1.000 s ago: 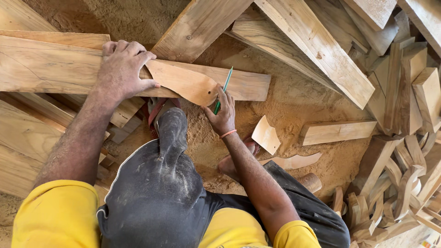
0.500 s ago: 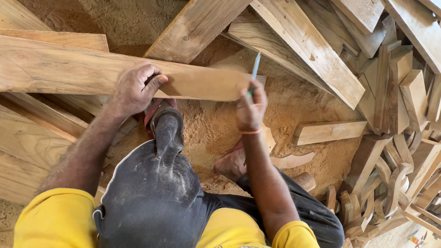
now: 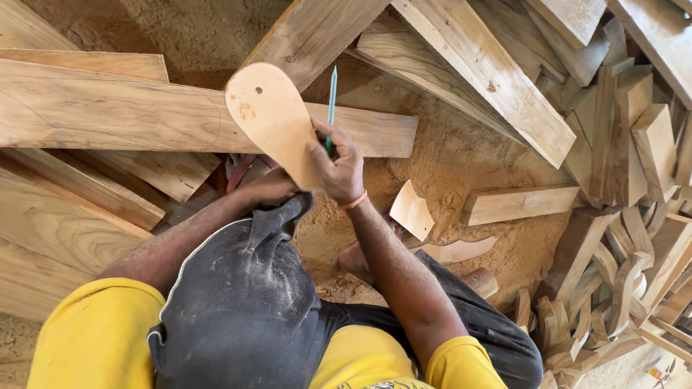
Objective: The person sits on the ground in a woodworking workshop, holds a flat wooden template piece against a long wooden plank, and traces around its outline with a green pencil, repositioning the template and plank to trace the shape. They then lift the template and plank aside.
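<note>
My right hand (image 3: 337, 171) grips the lower end of a thin paddle-shaped wooden template (image 3: 268, 115) and also holds a teal pencil (image 3: 331, 101), tip up. The template stands lifted, tilted up and left over a long plank (image 3: 108, 115) that lies across other boards. My left hand (image 3: 272, 189) sits low beside my dark-trousered knee (image 3: 245, 288), just below the template. Its fingers are hidden, so its grip cannot be made out.
Sawdust (image 3: 468, 158) covers the ground. A small curved offcut (image 3: 411, 209) and a short block (image 3: 519, 205) lie to the right. Heavy beams (image 3: 490, 79) cross the top right. A heap of curved wooden pieces (image 3: 620, 288) fills the right side. Stacked boards (image 3: 65, 216) lie on the left.
The template lay flat on the plank under my left hand while my right hand drew around it. Now it is lifted off, held in my right hand, and my left hand has drawn back.
</note>
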